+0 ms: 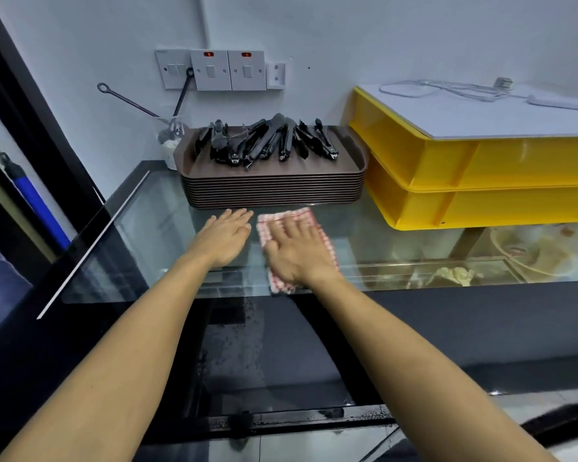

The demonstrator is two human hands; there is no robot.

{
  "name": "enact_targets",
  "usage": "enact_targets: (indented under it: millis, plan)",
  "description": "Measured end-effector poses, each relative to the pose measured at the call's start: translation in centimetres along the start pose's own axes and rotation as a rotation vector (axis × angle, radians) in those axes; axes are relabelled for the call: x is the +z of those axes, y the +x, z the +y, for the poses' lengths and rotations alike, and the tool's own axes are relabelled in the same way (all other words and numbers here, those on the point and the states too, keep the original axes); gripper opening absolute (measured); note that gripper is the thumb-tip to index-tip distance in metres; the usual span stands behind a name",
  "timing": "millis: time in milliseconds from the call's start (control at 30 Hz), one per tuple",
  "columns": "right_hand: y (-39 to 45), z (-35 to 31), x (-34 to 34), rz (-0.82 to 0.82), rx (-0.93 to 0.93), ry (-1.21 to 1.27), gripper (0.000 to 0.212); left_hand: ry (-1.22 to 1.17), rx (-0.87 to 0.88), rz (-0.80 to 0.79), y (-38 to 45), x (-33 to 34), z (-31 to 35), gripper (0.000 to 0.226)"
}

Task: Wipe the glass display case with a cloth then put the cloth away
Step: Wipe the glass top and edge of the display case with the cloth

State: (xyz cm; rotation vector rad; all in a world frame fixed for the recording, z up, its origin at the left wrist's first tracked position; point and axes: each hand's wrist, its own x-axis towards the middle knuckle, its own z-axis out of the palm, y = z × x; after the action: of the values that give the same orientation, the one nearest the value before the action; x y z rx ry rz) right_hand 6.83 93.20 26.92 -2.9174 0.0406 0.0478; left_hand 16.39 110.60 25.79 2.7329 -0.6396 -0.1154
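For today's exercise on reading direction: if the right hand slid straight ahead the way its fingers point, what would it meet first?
The right hand, flat on the red-and-white checked cloth, points at the stack of brown plastic trays. It would probably meet the stack's front edge first.

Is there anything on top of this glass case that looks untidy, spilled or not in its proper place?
Mostly tidy. The black tongs lie in a loose heap on the stacked brown trays, and a white cable trails across the yellow crates.
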Motion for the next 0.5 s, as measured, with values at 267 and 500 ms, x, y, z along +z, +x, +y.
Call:
enact_targets:
  millis: [267,500]
  plan:
    - [-2.3,9.4,-1.8,-0.002,-0.060,-0.069,0.063,0.063,-0.022,0.003,-0.6,0.0,-0.2,0.056]
    - [1.3,3.0,-1.0,0.024,0.176,-0.002,0.067,0.097,-0.054,-0.027,-0.9,-0.2,0.0,0.056]
